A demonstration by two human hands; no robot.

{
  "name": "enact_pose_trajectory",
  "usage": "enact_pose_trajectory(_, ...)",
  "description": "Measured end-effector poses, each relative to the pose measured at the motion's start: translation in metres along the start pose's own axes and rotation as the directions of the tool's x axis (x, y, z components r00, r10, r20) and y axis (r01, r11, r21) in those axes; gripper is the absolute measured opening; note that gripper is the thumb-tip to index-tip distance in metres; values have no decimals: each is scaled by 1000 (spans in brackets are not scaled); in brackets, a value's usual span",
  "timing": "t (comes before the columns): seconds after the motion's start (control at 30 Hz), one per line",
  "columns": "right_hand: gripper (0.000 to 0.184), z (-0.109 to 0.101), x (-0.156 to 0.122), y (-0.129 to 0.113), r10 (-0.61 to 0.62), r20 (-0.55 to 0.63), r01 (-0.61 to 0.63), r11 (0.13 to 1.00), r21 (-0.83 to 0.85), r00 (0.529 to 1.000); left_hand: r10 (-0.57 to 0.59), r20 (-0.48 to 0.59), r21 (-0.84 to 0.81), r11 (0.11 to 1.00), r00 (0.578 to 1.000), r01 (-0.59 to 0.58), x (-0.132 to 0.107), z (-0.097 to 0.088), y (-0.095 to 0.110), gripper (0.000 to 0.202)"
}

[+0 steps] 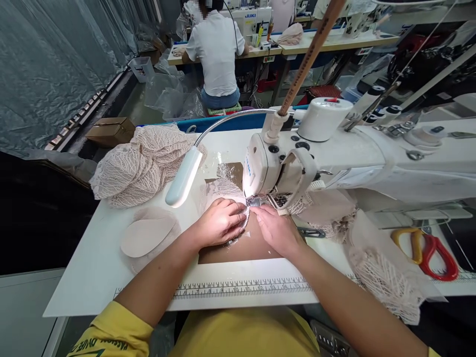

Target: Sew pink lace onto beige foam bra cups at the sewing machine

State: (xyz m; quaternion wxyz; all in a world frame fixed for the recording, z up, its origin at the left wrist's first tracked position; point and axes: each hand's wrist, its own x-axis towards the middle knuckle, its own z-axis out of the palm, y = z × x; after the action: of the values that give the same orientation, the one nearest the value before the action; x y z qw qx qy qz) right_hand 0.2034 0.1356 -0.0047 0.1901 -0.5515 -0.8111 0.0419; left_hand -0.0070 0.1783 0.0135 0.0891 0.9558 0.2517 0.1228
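Observation:
A beige lace piece (224, 188) lies beneath the presser foot (254, 201) of a white sewing machine (260, 163). My left hand (221, 223) rests on it with curled fingers, pinching the cloth near its curved edge. On the other side of the needle, my right hand (278, 229) lies low with its fingers stretched out, the tips beside the presser foot and the lace edge. Its thumb is hidden. Under both hands is a brown plate (238, 254) on the table. The machine's lamp lights the spot.
Stacked lace pieces (128, 171) lie at the back left, near smooth beige oval pieces (147, 237). A lamp (184, 176) hangs over the table. To the right are sewn lace pieces (386, 277), red-and-yellow-handled scissors (439, 258) and a thread cone (323, 119). A co-worker (217, 54) sits ahead.

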Motion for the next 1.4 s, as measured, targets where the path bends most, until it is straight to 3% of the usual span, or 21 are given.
enact_pose_trajectory(0.23,36,-2,-2,-2,-94,73,95,995,-12,993,62,-1,-8,998,998,-62,0,0,-1,31)
enact_pose_trajectory(0.67,38,1,1,-4,-23,101,36,992,-124,995,-33,-33,40,999,999,34,5,6,4,36)
enact_pose_trajectory(1.03,32,-4,-6,-4,-179,91,187,979,-81,980,-12,-63,-15,1000,998,11,1,3,1,31)
enact_pose_trajectory(1.4,36,-1,1,-4,-16,91,29,989,-143,996,-69,-64,17,997,996,70,6,6,2,29)
